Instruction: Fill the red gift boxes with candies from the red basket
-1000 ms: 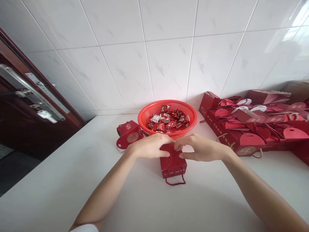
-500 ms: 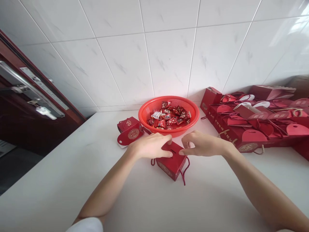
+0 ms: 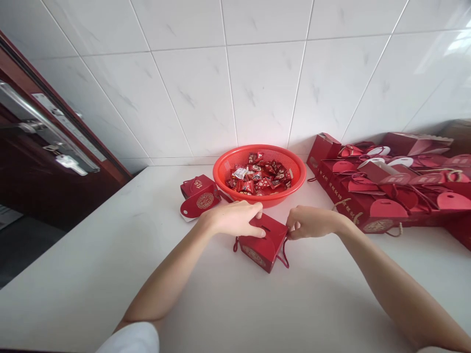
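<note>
one red box [image 3: 268,246] mid-bench [image 3: 206,304] — top folded shut; left cord [image 3: 236,244] and right cord [image 3: 287,264] not yet raised. left hand [image 3: 235,219] over the top, can't tell if its grip holds. right hand's [image 3: 309,222] grip narrow, looks pinched on right cord. one basket [image 3: 265,200] near back edge, candies [image 3: 257,184] uncountable; one spare box [image 3: 200,197] left of it; box pile [image 3: 371,206] toward back right corner — overlapped, uncountable.

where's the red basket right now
In the head view, the red basket sits slightly right of centre, near the tiled wall, just beyond the box under the left hand.
</note>
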Demonstrator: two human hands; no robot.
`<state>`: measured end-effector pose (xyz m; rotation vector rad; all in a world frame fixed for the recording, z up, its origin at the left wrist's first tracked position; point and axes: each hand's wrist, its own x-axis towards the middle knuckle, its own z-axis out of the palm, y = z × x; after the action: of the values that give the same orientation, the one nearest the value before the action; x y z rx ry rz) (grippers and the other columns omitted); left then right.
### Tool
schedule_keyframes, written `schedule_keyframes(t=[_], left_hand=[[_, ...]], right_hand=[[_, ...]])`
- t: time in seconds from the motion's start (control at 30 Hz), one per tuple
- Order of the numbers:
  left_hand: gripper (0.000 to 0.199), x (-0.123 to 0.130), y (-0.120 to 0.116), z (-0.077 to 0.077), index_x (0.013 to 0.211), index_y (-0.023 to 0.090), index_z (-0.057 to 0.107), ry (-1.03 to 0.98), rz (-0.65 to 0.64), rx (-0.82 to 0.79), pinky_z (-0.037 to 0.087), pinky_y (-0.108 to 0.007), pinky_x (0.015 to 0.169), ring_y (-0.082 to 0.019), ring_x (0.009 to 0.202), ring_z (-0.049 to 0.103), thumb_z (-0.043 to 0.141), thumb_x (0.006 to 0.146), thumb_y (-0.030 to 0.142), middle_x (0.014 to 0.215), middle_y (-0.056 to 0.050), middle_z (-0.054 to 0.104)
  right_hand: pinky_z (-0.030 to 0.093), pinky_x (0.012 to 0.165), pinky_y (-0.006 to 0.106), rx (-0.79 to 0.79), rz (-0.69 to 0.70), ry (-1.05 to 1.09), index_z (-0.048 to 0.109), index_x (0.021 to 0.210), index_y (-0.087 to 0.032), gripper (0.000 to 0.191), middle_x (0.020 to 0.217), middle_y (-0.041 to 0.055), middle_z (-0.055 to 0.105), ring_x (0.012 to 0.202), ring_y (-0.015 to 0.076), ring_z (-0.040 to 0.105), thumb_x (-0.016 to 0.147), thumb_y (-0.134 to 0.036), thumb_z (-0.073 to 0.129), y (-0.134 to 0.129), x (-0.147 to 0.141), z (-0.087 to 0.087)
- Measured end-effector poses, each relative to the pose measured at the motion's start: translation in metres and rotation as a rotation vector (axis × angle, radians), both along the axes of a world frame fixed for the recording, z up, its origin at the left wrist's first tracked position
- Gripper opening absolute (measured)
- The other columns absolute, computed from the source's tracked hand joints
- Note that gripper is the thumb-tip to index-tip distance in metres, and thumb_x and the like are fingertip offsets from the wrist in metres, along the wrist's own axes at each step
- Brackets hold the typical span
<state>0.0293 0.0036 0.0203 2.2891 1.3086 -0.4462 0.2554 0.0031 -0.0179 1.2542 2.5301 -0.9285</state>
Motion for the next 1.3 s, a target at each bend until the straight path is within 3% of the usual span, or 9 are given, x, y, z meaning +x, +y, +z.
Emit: schedule_keyframes(t=[0.23, 0.43, 0.57, 0.67, 0.83, 1.0, 1.17, 1.3], left_hand=[[0.070, -0.002, 0.006, -0.007, 0.138, 0.023, 0.042, -0.059, -0.013, -0.031, 0.046, -0.031, 0.071, -0.029, 0.100, 0.063, 0.061, 0.083, 0.062, 0.125, -0.012, 0.062], [0.074, -0.003, 0.007, -0.011, 0.140, 0.023, 0.042, -0.101, 0.011, -0.050, 0.047, -0.032, 0.079, -0.033, 0.117, 0.059, 0.062, 0.082, 0.064, 0.143, -0.016, 0.054], [0.070, -0.003, 0.007, -0.011, 0.134, 0.023, 0.046, -0.118, 0.004, -0.032, 0.046, -0.031, 0.076, -0.031, 0.113, 0.060, 0.065, 0.080, 0.062, 0.136, -0.013, 0.057], [0.067, -0.002, 0.007, -0.009, 0.129, 0.023, 0.049, -0.102, 0.022, -0.003, 0.044, -0.030, 0.069, -0.030, 0.104, 0.062, 0.065, 0.079, 0.065, 0.125, -0.012, 0.061], [0.061, -0.002, 0.004, -0.010, 0.122, 0.023, 0.052, -0.088, 0.040, 0.050, 0.042, -0.030, 0.066, -0.030, 0.098, 0.063, 0.064, 0.080, 0.065, 0.117, -0.010, 0.063], [0.059, -0.003, 0.002, -0.012, 0.119, 0.023, 0.055, -0.131, 0.068, 0.069, 0.042, -0.029, 0.066, -0.028, 0.097, 0.063, 0.066, 0.078, 0.064, 0.117, -0.009, 0.064], [0.058, -0.005, 0.004, -0.015, 0.119, 0.025, 0.057, -0.198, 0.110, 0.064, 0.041, -0.028, 0.062, -0.026, 0.091, 0.065, 0.069, 0.075, 0.061, 0.111, -0.006, 0.066], [0.056, -0.004, 0.005, -0.017, 0.114, 0.023, 0.060, -0.248, 0.146, 0.080, 0.041, -0.028, 0.061, -0.025, 0.091, 0.065, 0.073, 0.073, 0.058, 0.110, -0.006, 0.067]], right_hand=[[0.044, 0.059, 0.025, -0.059, -0.045, 0.107, 0.079, 0.075, -0.019, 0.020, 0.072, 0.0031, 0.073, 0.068, 0.0173, 0.063, 0.078, -0.027, 0.060, 0.002, 0.005, 0.001], [0.037, 0.052, 0.025, -0.030, -0.190, 0.233, 0.061, 0.059, -0.017, 0.014, 0.063, 0.0009, 0.065, 0.059, 0.0137, 0.054, 0.071, -0.022, 0.057, 0.003, 0.009, 0.006], [0.039, 0.054, 0.024, -0.152, -0.284, 0.393, 0.042, 0.055, -0.021, 0.020, 0.058, -0.0007, 0.060, 0.062, 0.0157, 0.062, 0.068, -0.020, 0.058, 0.003, 0.010, 0.007], [0.043, 0.059, 0.025, -0.220, -0.259, 0.475, 0.046, 0.060, -0.020, 0.018, 0.061, 0.0000, 0.063, 0.065, 0.0159, 0.063, 0.070, -0.024, 0.060, 0.002, 0.009, 0.008], [0.036, 0.054, 0.025, -0.099, -0.215, 0.298, 0.051, 0.062, -0.019, 0.024, 0.063, -0.0012, 0.061, 0.060, 0.0127, 0.053, 0.068, -0.032, 0.070, -0.001, 0.007, 0.011], [0.029, 0.049, 0.023, -0.130, -0.259, 0.199, 0.046, 0.056, -0.019, 0.026, 0.058, -0.0033, 0.059, 0.053, 0.0097, 0.046, 0.065, -0.024, 0.070, -0.004, 0.001, 0.009], [0.032, 0.050, 0.023, -0.228, -0.342, 0.429, 0.044, 0.057, -0.021, 0.024, 0.053, -0.0050, 0.056, 0.056, 0.0132, 0.057, 0.062, -0.019, 0.068, 0.001, 0.003, 0.003], [0.041, 0.060, 0.026, -0.320, -0.395, 0.702, 0.047, 0.060, -0.021, 0.029, 0.053, -0.0042, 0.059, 0.059, 0.0137, 0.059, 0.065, -0.024, 0.075, 0.001, 0.007, 0.011]])
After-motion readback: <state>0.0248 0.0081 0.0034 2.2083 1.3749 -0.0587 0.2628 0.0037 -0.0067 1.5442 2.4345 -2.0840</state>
